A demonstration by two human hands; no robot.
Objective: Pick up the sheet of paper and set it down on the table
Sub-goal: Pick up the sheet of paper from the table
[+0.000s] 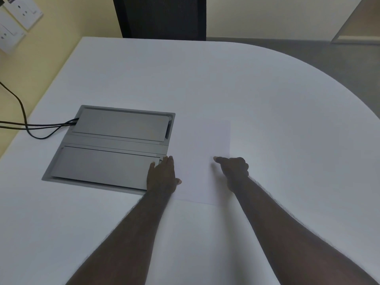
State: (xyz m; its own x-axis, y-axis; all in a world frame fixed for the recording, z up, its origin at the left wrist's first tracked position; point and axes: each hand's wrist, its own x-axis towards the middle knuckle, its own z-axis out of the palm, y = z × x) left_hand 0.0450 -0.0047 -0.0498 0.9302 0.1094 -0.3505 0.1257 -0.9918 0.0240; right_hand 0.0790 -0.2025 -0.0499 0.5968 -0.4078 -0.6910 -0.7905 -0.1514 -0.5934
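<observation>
A white sheet of paper [200, 153] lies flat on the white table [267, 99], hard to tell from the surface. My left hand [162, 175] rests palm down at the sheet's left edge, fingers together and thumb out onto the paper. My right hand [233, 170] sits at the sheet's right edge, fingers curled and the thumb stretched left over the paper. Whether either hand pinches the sheet cannot be told.
A grey metal cable box [111, 147] with two flap lids is set into the table, left of the paper. Black cables [30, 126] run from it off the left edge. A black chair back [162, 17] stands behind the table. The table's right edge curves.
</observation>
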